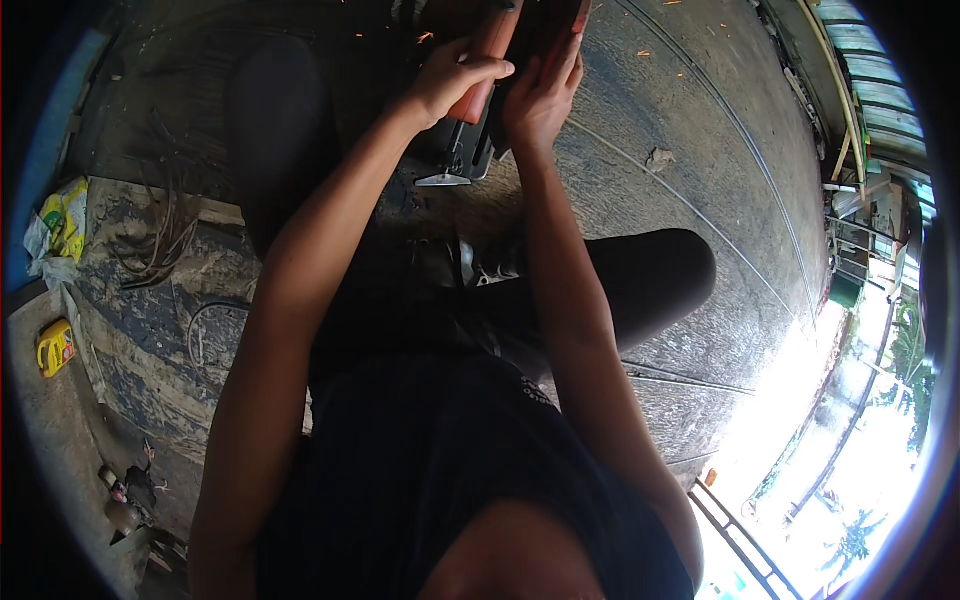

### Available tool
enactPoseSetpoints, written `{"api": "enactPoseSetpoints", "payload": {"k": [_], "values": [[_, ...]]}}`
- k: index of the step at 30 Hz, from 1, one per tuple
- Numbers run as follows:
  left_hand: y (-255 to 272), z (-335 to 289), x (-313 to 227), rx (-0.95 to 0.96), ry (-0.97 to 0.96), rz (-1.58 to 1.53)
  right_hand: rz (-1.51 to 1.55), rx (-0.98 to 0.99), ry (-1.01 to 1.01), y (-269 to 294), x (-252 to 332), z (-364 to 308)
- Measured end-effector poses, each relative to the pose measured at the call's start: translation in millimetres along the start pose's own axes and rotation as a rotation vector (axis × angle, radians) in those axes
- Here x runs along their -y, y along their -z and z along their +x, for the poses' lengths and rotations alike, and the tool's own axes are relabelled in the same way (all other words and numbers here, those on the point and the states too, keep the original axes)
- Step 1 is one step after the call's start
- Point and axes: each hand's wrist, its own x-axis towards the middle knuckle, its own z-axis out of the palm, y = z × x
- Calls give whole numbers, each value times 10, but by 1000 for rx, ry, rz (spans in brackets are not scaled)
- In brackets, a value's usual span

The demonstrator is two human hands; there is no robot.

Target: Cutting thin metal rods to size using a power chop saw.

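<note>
My left hand [446,82] is wrapped around an orange-red cylindrical tool body [487,62] at the top of the view, its thumb across the near side. Close by on the right, my right hand [541,104] grips a dark red bar-like piece [562,42], with the thumb on one side and the fingers along the other. The far ends of both things run into shadow at the top edge, so I cannot tell their full shape. Beneath the orange-red body, a metal rod with a flat plate [443,181] sticks out toward me. Small orange sparks [425,38] show beyond my left hand.
Cables [740,115] run across the rough floor on the right. My bent knee [675,270] juts out there. At the left lie a coil of wire or rod [170,240], a yellow bottle [56,348] and a yellow-green bag [66,222]. A bright opening is at the lower right.
</note>
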Motion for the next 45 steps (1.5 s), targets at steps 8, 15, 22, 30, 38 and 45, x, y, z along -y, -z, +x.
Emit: {"api": "enactPoseSetpoints", "payload": {"k": [8,15,22,30,38,45], "values": [[19,-8,27,-7,33,20,-28,-10,51,-12,-20,-1],[31,-13,16,12,30,20,33,40,-17,11,55,-7],[32,-41,-13,19,68,56,-16,10,14,22,86,10],[-4,-56,-21,-19,33,25,-21,64,-113,31,95,-4],[19,-33,65,-37,16,27,18,56,-121,45,115,-12],[23,-21,96,-40,-7,23,-1,72,-90,34,102,-7]]}}
